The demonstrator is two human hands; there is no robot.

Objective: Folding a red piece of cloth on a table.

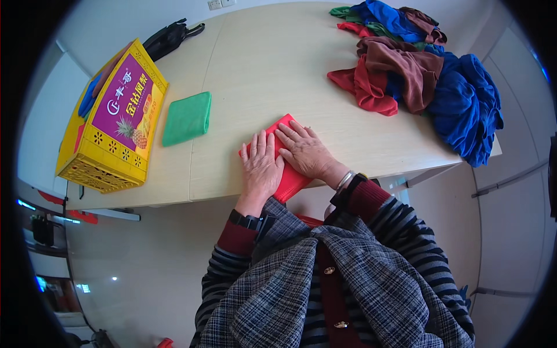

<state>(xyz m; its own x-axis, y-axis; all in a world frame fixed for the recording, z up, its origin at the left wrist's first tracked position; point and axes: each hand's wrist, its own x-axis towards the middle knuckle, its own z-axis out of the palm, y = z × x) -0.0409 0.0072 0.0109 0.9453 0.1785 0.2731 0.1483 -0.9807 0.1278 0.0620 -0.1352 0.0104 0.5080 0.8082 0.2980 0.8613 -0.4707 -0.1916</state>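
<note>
A red folded cloth (pixel 292 184) lies at the near edge of the table, its lower end reaching to the edge. Flat on its left side rests my left hand (pixel 261 166), fingers stretched out and pointing away from me. My right hand (pixel 304 149) presses on the cloth's upper right part, fingers extended, the thumb near the left hand. Both palms cover much of the cloth. To the left of it sits a green cloth (pixel 187 119), folded into a neat rectangle, touched by neither hand.
At the table's left stands a yellow plastic crate (pixel 110 167) with a purple panel and cloths inside. A black bag-like item (pixel 168 40) lies behind it. Crumpled blue cloths (pixel 467 107), brown cloth (pixel 406 66) and red cloth (pixel 371 90) are heaped at the right on the pale tabletop (pixel 272 64).
</note>
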